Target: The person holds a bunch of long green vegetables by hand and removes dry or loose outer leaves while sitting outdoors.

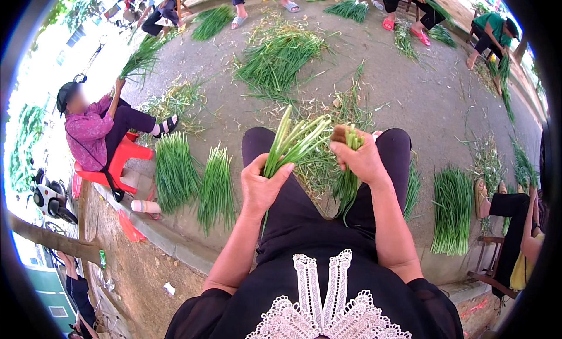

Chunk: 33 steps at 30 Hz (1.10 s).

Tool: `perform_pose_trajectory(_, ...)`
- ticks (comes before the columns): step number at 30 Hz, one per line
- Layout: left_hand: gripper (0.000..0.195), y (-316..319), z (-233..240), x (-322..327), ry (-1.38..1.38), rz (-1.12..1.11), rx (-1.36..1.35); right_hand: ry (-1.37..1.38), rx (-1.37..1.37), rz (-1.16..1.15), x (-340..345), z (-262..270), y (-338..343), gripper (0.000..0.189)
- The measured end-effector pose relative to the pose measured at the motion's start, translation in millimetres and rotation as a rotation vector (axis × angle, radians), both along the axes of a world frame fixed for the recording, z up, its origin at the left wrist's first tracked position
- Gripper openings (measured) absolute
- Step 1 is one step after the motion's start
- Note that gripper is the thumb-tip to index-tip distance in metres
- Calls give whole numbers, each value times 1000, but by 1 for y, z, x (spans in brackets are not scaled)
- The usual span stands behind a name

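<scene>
My left hand grips a small bunch of chive-like green stalks. Their pale ends fan upward to the right, past my thumb. Fingers curled, my right hand holds a second bunch of green stalks. Its stem ends poke out above the fist, and its leaves droop over my right thigh. The two bunches are apart, at about knee height between my legs. Below them, loose leaves and pale trimmings litter the ground, partly hidden by my hands.
Two bundles of greens lie to my left, another bundle to my right. A large heap lies ahead. A person on a red plastic stool sits at left beside a pink-and-white bottle. Several other people sit around.
</scene>
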<state>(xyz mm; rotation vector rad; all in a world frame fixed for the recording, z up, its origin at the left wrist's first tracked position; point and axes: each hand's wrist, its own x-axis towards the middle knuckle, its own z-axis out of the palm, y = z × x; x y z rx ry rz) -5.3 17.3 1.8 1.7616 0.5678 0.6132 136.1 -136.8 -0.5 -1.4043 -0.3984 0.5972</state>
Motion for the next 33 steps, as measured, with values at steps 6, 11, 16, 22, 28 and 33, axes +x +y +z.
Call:
perform_pose_trajectory(6, 22, 4, 4, -4, 89, -88, 15, -173, -245, 165, 2, 2, -5, 24)
perform_pose_trajectory(11, 21, 5, 5, -3, 43, -85, -47, -220, -256, 272, 3, 4, -7, 26)
perform_pose_trajectory(16, 20, 7, 6, -3, 44, -96, -36, -91, -163, 304, -1, 2, -7, 32)
perform_pose_trajectory(22, 19, 2, 8, 0, 12, -95, -43, 72, 43, 293, 1, -5, -7, 36)
perform_pose_trajectory(28, 19, -1, 11, 3, 8, -93, -13, 208, 206, 187, -2, -9, -2, 34)
perform_pose_trajectory(33, 19, -9, 9, 6, -24, -52, 24, 295, 283, 16, 0, -16, 5, 34)
